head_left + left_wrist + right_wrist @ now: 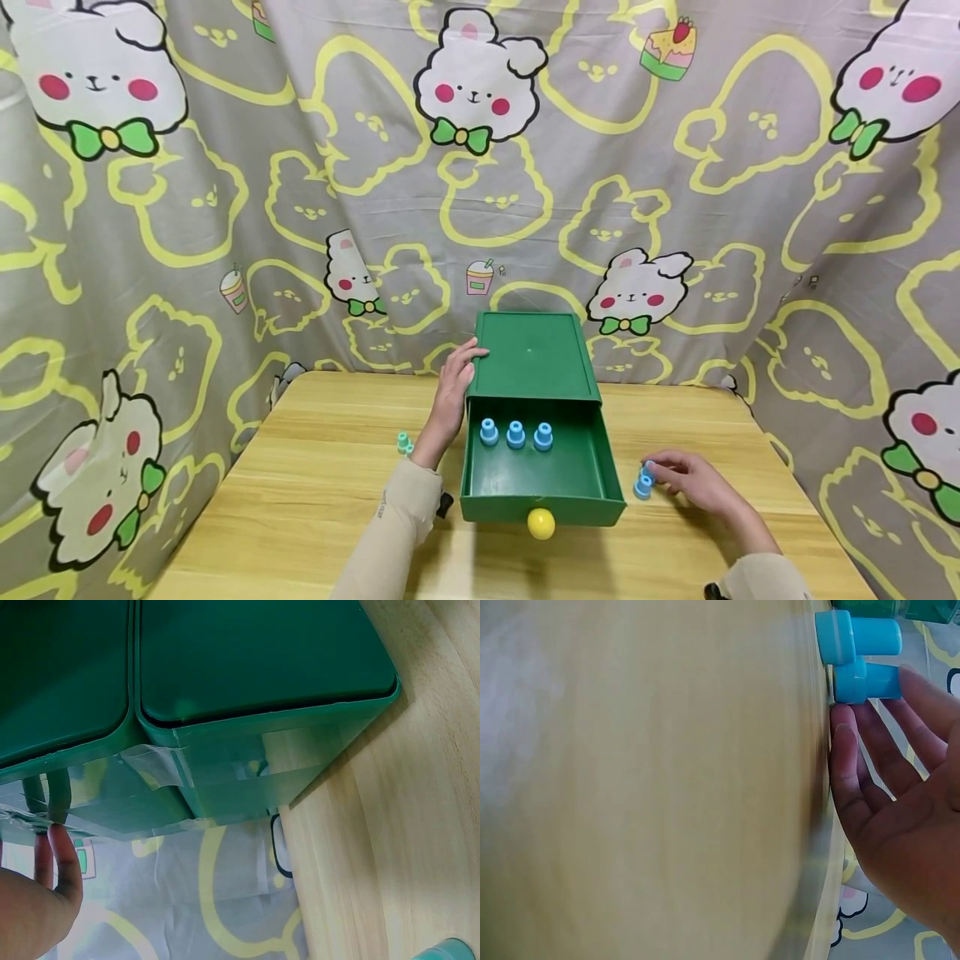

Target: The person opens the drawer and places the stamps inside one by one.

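Note:
My left hand point(453, 385) rests along the left side of a green drawer box point(528, 354), fingertips at its top edge. The left wrist view shows its fingers touching clear tape point(161, 765) on the box. The drawer point(543, 479), with a yellow round knob point(541, 524), is pulled out. Inside stand three blue stepped pegs point(515, 435) in a row at the back. Right of the drawer, my right hand point(693, 479) holds a blue stepped peg point(866, 681) by its fingertips at the top and base. A second blue peg point(643, 487) stands upright against it.
Small green stepped pegs point(403, 442) stand left of the box, partly hidden by my left forearm. All of it is on a wooden table point(300, 467). A patterned cloth point(480, 208) hangs behind and along both sides.

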{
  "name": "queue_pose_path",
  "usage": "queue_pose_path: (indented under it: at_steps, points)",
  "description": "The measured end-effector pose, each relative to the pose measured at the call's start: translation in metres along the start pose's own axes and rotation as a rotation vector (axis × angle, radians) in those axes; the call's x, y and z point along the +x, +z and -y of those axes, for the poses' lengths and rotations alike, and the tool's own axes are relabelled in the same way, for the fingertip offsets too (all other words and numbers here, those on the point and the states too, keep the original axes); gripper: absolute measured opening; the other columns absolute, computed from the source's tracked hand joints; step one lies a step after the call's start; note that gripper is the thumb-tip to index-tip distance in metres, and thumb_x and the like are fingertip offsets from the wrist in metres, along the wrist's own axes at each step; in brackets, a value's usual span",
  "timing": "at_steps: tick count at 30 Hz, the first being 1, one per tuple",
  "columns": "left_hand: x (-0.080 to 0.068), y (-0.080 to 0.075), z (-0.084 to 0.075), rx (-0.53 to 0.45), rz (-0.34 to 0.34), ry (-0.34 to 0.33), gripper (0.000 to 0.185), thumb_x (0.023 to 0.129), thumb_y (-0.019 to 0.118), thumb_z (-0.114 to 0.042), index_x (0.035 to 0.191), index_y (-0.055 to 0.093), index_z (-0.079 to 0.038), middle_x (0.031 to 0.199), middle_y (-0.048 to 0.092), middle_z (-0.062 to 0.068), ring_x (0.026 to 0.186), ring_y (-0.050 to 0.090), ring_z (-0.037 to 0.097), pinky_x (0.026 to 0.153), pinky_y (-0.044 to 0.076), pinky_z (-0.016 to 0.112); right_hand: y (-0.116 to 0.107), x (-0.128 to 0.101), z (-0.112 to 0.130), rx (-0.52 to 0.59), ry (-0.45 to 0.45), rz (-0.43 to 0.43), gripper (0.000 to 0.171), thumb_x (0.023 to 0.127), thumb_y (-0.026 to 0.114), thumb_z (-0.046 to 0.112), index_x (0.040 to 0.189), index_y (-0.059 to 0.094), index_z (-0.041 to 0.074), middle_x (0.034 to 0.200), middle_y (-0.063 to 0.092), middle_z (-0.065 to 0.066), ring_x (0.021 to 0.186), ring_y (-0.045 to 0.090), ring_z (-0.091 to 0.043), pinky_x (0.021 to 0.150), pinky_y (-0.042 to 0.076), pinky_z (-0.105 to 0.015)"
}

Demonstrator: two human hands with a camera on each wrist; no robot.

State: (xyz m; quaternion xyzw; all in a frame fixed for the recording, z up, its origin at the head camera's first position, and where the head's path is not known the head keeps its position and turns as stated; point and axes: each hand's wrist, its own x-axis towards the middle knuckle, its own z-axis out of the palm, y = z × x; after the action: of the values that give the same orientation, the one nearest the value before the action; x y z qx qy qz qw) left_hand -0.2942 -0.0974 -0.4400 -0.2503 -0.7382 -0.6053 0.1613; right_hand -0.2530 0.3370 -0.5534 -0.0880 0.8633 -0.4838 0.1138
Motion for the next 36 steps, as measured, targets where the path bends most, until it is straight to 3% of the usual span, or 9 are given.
queue_pose_path:
  at_steps: [6, 13, 18, 22, 29, 36]
  points:
    - [0.0, 0.001, 0.0, -0.005, -0.004, 0.005, 0.037, 0.111, 0.035, -0.012, 0.137, 0.057, 0.003, 0.163, 0.035, 0.024, 0.153, 0.027, 0.042, 0.122, -0.001, 0.068, -0.001, 0.0, -0.001, 0.036, -0.022, -0.024, 0.038, 0.107, 0.059, 0.021, 0.129, 0.063, -0.009, 0.107, 0.071, -0.015, 0.088, 0.066, -0.014, 0.072, 0.057, -0.031]
    - [0.006, 0.004, 0.036, 0.019, -0.032, 0.003, 0.039, 0.112, 0.033, -0.012, 0.139, 0.058, 0.0, 0.165, 0.035, 0.018, 0.154, 0.026, 0.039, 0.123, -0.002, 0.065, -0.004, -0.002, 0.004, 0.059, 0.002, -0.063, 0.041, 0.107, 0.058, 0.024, 0.131, 0.061, -0.008, 0.104, 0.071, -0.014, 0.083, 0.066, -0.018, 0.072, 0.056, -0.031]
    - [0.006, 0.004, 0.044, 0.033, -0.041, 0.026, 0.037, 0.112, 0.036, -0.02, 0.138, 0.061, -0.011, 0.164, 0.039, 0.009, 0.153, 0.03, 0.032, 0.123, 0.002, 0.065, -0.005, -0.004, 0.012, 0.036, 0.032, -0.112, 0.045, 0.107, 0.058, 0.032, 0.134, 0.061, -0.004, 0.107, 0.072, -0.013, 0.089, 0.067, -0.023, 0.075, 0.058, -0.034]
    - [0.006, 0.004, 0.041, 0.03, -0.048, 0.023, 0.037, 0.111, 0.036, -0.019, 0.138, 0.06, -0.009, 0.164, 0.038, 0.011, 0.153, 0.03, 0.033, 0.123, 0.001, 0.064, -0.005, -0.004, 0.019, 0.025, 0.029, -0.142, 0.048, 0.107, 0.057, 0.036, 0.136, 0.061, -0.002, 0.114, 0.072, -0.015, 0.095, 0.069, -0.023, 0.079, 0.058, -0.035]
    - [0.001, 0.0, 0.001, -0.012, -0.001, 0.011, 0.038, 0.111, 0.035, -0.012, 0.138, 0.056, 0.004, 0.163, 0.034, 0.026, 0.153, 0.026, 0.043, 0.122, -0.002, 0.067, -0.005, -0.007, 0.027, 0.029, -0.011, -0.177, 0.047, 0.109, 0.054, 0.033, 0.137, 0.06, -0.004, 0.125, 0.069, -0.02, 0.099, 0.07, -0.012, 0.084, 0.058, -0.035]
    - [0.001, -0.001, 0.0, -0.014, 0.006, 0.004, 0.037, 0.111, 0.036, -0.011, 0.138, 0.056, 0.004, 0.164, 0.033, 0.025, 0.154, 0.026, 0.043, 0.122, -0.003, 0.067, -0.008, -0.01, 0.042, 0.011, -0.043, -0.227, 0.044, 0.109, 0.053, 0.033, 0.136, 0.062, 0.0, 0.121, 0.071, -0.015, 0.096, 0.067, -0.007, 0.083, 0.058, -0.033]
